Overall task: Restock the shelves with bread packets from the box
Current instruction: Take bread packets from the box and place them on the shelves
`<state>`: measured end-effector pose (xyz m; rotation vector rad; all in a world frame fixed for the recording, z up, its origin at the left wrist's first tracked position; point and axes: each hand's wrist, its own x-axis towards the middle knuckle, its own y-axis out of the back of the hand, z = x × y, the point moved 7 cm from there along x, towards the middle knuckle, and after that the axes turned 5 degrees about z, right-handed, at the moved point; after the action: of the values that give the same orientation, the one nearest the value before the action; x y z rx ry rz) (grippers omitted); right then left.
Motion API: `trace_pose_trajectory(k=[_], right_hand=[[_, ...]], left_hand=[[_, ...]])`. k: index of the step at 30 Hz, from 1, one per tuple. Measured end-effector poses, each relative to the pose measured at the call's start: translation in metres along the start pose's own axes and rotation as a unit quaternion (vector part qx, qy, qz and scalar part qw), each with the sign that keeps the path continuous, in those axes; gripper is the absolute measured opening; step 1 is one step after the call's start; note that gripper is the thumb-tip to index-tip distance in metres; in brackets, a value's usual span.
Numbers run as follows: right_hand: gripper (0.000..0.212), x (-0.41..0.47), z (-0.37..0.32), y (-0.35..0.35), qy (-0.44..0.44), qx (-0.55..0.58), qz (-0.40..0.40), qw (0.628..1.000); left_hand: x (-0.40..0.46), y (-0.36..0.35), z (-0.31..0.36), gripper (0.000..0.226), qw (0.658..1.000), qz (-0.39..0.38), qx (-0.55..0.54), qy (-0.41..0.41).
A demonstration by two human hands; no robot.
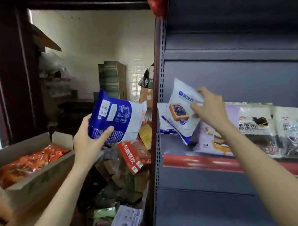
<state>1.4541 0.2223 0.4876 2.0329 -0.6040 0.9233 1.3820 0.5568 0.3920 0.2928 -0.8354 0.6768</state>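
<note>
My left hand (pixel 88 140) grips a blue and white bread packet (pixel 117 118) by its lower edge, back side facing me, in the air left of the shelf post. My right hand (pixel 209 109) holds the top right of a white bread packet with a blueberry toast picture (pixel 181 112), which stands tilted on the dark shelf (pixel 174 147). Behind it lies another white and blue packet (pixel 163 124). A lilac packet (pixel 210 140) and black and white packets (pixel 258 129) rest on the shelf to the right. An open cardboard box (pixel 43 173) at lower left holds orange packets (pixel 30 162).
A grey metal upright post (pixel 157 113) separates the shelf unit from the storeroom. Below my left hand lies a heap of cartons, a red box (pixel 134 157) and loose packets on the floor. Green stacked cartons (pixel 112 78) stand at the back wall. The lower shelf (pixel 208 211) is bare.
</note>
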Motion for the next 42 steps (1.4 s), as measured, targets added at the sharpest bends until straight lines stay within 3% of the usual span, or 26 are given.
trace_pose_trajectory(k=[5,8,12,21,25,29,32,36,38,42], right_hand=[[0.046,0.033,0.008,-0.082,-0.012,-0.128,-0.130,0.983],[0.040,0.048,0.021,-0.107,-0.015,-0.163,-0.131,0.978],[0.049,0.051,0.030,-0.128,-0.009,-0.179,-0.125,0.976],[0.027,-0.030,-0.008,-0.050,0.048,0.093,-0.082,0.991],[0.031,-0.098,-0.031,-0.014,-0.090,0.354,-0.143,0.920],[0.071,-0.146,-0.020,-0.005,-0.143,0.449,-0.161,0.867],[0.076,-0.167,0.012,0.002,-0.182,0.453,-0.125,0.864],[0.083,-0.200,0.062,0.033,-0.165,0.419,-0.068,0.890],[0.085,-0.225,0.086,0.044,-0.155,0.404,-0.085,0.898],[0.084,-0.284,0.131,0.027,-0.188,0.385,-0.173,0.887]], left_hand=[[0.013,-0.021,-0.007,0.055,0.982,-0.034,0.120,-0.141],[0.007,-0.028,-0.001,0.043,0.945,-0.032,0.168,-0.280],[-0.001,-0.037,0.006,0.033,0.889,-0.033,0.164,-0.426],[-0.029,-0.059,0.035,0.032,0.848,-0.027,0.168,-0.502],[-0.056,-0.058,0.061,0.038,0.841,0.012,0.135,-0.524],[-0.106,-0.069,0.093,0.041,0.826,0.019,0.081,-0.557],[-0.140,-0.091,0.102,0.037,0.819,-0.072,0.072,-0.565],[-0.178,-0.116,0.092,0.046,0.815,-0.309,0.058,-0.486],[-0.191,-0.114,0.085,0.041,0.843,-0.344,0.040,-0.412],[-0.216,-0.108,0.040,0.030,0.917,-0.323,0.049,-0.231]])
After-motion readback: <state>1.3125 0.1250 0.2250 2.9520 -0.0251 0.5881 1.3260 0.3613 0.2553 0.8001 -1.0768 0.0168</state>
